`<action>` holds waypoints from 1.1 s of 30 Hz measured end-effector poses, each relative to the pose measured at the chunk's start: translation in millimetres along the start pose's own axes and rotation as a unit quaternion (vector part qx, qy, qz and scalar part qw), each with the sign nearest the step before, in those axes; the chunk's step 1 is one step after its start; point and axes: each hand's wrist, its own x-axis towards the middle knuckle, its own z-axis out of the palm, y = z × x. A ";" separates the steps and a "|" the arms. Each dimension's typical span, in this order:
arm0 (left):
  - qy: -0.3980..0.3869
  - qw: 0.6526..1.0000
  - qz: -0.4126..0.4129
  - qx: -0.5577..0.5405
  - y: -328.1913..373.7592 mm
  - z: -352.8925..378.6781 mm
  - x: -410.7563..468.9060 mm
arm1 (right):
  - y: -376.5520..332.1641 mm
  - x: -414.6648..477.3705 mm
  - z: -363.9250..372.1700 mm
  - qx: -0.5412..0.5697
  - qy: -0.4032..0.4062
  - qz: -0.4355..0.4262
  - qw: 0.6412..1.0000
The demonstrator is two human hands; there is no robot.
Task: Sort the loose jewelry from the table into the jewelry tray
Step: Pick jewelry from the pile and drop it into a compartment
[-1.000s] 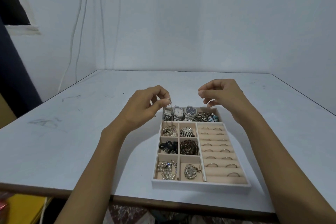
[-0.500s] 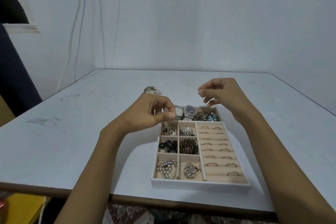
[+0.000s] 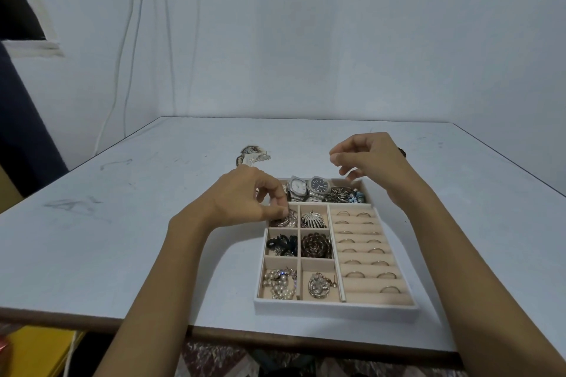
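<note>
Left hand (image 3: 242,196) has come down since half a second ago, from above the far-left corner of the jewelry tray (image 3: 333,307) to the far-left small compartment. Right hand (image 3: 373,159) has hardly shifted.

Left hand: thumb and forefinger are pinched on a gold-toned piece (image 3: 286,220), which lies in that compartment; the other fingers are curled.

Right hand: it hovers above the tray's far right corner with fingers loosely curled, and nothing is seen in them.

Tray: it sits on the white table (image 3: 122,223) near the front edge, right of centre.
- Far row: two watches (image 3: 307,189) side by side, with a dark metal cluster with a blue bit (image 3: 346,194) to their right.
- Small compartments, left column: the gold-toned piece, then black pieces (image 3: 281,245), then a pearl string (image 3: 280,280) nearest.
- Small compartments, next column: a fan-shaped brooch (image 3: 314,220), a brown rose-shaped brooch (image 3: 315,245) and a silver piece (image 3: 320,285).
- Right section: padded rolls holding rings (image 3: 364,242) in pairs, with a single ring on the nearest filled roll.

Loose jewelry (image 3: 252,155) is still out on the table, beyond the tray's far-left corner and apart from it. A small dark item (image 3: 402,151) shows past the right hand; I cannot tell what it is.
</note>
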 end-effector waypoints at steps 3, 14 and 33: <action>0.012 1.000 0.003 -0.006 -0.2 0.0 0.1 | -0.1 0.2 0.1 -0.012 0.000 0.001 1.000; 0.076 0.995 0.025 -0.053 -2.0 -1.0 1.8 | -0.5 -1.3 0.1 -0.030 -0.004 0.002 1.000; 0.006 0.967 -0.193 0.168 -68.1 27.4 13.4 | -29.3 -23.1 3.5 -0.092 -0.265 -0.033 0.959</action>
